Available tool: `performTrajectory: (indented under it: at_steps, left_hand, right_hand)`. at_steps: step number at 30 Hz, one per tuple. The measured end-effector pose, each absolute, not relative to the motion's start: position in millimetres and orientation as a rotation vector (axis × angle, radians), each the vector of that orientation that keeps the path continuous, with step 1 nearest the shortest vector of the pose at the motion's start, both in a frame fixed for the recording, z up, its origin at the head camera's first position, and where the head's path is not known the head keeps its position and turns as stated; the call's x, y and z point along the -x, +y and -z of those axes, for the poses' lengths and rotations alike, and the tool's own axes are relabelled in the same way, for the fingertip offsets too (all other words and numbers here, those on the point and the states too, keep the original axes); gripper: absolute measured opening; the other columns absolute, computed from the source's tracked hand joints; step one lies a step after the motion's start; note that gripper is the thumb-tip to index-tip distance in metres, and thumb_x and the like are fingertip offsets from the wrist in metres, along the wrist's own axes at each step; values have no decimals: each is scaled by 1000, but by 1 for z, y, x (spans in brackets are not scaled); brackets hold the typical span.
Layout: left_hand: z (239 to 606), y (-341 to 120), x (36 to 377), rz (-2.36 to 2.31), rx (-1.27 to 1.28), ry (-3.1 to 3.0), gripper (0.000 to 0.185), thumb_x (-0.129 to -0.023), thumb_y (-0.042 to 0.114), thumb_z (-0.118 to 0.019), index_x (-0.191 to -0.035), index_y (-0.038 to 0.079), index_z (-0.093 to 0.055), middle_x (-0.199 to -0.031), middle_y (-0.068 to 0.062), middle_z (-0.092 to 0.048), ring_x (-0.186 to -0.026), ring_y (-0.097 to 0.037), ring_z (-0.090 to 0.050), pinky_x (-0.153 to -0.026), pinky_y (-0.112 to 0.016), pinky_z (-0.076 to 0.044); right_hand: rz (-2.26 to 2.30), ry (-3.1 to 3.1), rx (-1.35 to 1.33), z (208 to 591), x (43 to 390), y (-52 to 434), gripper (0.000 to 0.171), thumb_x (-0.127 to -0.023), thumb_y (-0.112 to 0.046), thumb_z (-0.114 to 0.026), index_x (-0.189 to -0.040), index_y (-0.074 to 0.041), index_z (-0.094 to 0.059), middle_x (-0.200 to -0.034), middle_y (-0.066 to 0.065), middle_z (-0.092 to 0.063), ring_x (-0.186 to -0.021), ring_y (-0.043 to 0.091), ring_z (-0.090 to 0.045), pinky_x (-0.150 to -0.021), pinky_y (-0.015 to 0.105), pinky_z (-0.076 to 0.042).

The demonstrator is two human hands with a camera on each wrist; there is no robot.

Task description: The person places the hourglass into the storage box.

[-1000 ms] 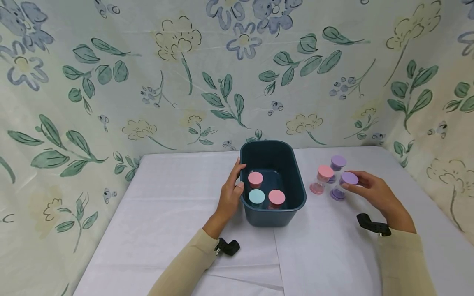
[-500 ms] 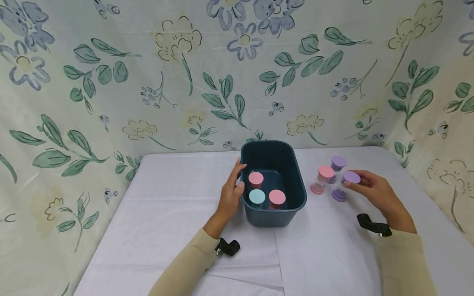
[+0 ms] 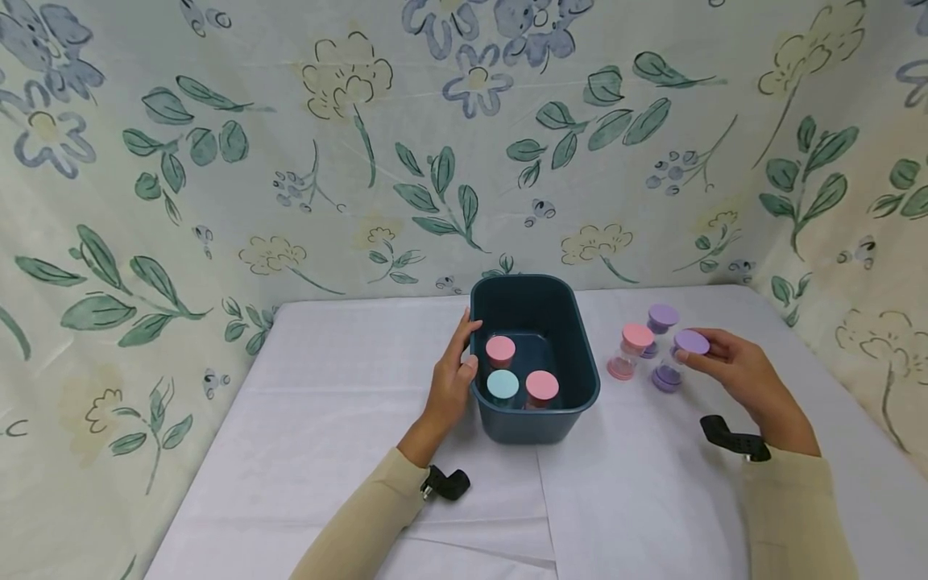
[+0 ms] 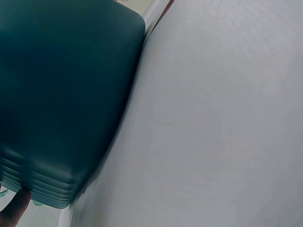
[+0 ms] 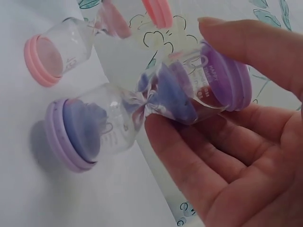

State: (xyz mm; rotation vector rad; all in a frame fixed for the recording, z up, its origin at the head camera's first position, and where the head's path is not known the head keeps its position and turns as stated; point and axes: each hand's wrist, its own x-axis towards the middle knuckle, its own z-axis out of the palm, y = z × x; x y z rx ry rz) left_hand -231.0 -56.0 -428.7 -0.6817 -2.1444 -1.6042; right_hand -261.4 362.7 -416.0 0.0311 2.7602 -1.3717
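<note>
My left hand [image 3: 445,391] grips the left side of a dark teal bin [image 3: 532,427], with fingertips at the rim. In the left wrist view the bin's wall [image 4: 66,94] fills the left, a fingertip low beside it. On the right, my right hand [image 3: 750,379] holds a purple-capped hourglass [image 3: 667,377] by its upper part. The right wrist view shows the thumb at the top cap and fingers under the glass, with purple sand in both bulbs. Its lower cap [image 5: 71,137] is close over the table. Nearby stand a pink hourglass [image 3: 629,350] and another purple one [image 3: 663,316].
Inside the bin, toward its near left, are two pink-capped pieces [image 3: 500,351] and a light blue-capped one [image 3: 503,387]. White cloth [image 3: 348,387] covers the table. A floral curtain [image 3: 435,161] rises behind the table's far edge.
My right hand has shifted slightly right and away from me; the purple hourglass's top has moved with it, its base less. My left hand and the bin stay put.
</note>
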Motion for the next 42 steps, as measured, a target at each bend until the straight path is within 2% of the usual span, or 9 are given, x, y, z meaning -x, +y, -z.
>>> performTrajectory:
  at_steps: [2, 3, 10, 12, 21, 33, 35, 38, 42]
  left_hand:
    - [429, -56, 231, 1603, 677, -2148, 50, -93, 8, -35, -141, -5, -38, -156, -22, -21, -144, -37, -21, -112, -53, -23]
    - [429, -56, 231, 1603, 672, -2150, 50, -93, 8, -35, -141, -5, -38, -156, -22, -21, -144, -37, -21, -112, -53, -23]
    - [430, -56, 229, 1605, 678, -2145, 50, -93, 7, -35, -141, -6, -38, -155, -25, -21, -143, -39, -21, -111, -55, -23]
    - [431, -56, 229, 1609, 681, -2143, 50, -93, 7, -35, -141, -6, -38, -155, -25, -21, -143, -39, -21, -111, -56, -23]
    - [431, -58, 229, 1615, 689, -2146, 50, -95, 8, -35, -143, -5, -37, -156, -23, -21, -144, -37, -21, -112, -54, -23]
    - [431, -58, 227, 1621, 683, -2153, 50, -93, 7, -35, -142, -4, -37, -157, -22, -21, -144, -36, -22, -112, -52, -23]
    - [437, -59, 231, 1619, 693, -2144, 50, -94, 7, -35, -143, -3, -37, -157, -22, -21, -144, -34, -21, -112, -53, -23]
    - [451, -59, 240, 1603, 691, -2139, 50, -96, 11, -35, -145, 2, -37, -158, -17, -20, -145, -29, -20, -112, -54, -23]
    - [467, -60, 250, 1572, 682, -2146, 50, -98, 20, -34, -147, 13, -36, -160, -8, -19, -146, -21, -19, -113, -51, -24]
  right_hand:
    - [1378, 2769, -17, 414, 260, 363, 76, -87, -50, -64, -143, -4, -41, -107, -13, -60, -86, -13, -52, -97, 65, -37]
    - [1379, 2771, -13, 413, 260, 362, 76, -87, -50, -64, -142, -4, -41, -105, -16, -59, -87, -13, -52, -97, 65, -37]
    - [1349, 2775, -32, 406, 255, 360, 78, -85, -53, -64, -143, -5, -41, -120, 7, -62, -92, -5, -53, -96, 67, -36]
    - [1349, 2778, -43, 404, 254, 358, 79, -85, -54, -64, -143, -6, -41, -121, 8, -61, -93, -3, -53, -96, 67, -36]
    - [1369, 2824, -1, 396, 248, 355, 72, -87, -50, -64, -140, -6, -45, -101, -20, -59, -86, -13, -53, -95, 67, -38]
    - [1382, 2910, 1, 381, 235, 345, 68, -88, -45, -65, -139, -4, -47, -104, -18, -57, -88, -11, -54, -94, 64, -39]
    - [1389, 2922, 12, 377, 232, 343, 65, -89, -43, -65, -138, -5, -48, -104, -17, -58, -89, -9, -56, -94, 60, -43]
    - [1412, 2940, 25, 373, 230, 340, 61, -88, -42, -66, -136, -7, -51, -107, -14, -59, -90, -6, -58, -90, 33, -53]
    - [1467, 2949, 31, 369, 227, 335, 59, -87, -41, -67, -134, -8, -53, -109, -12, -59, -90, -3, -58, -72, 5, -43]
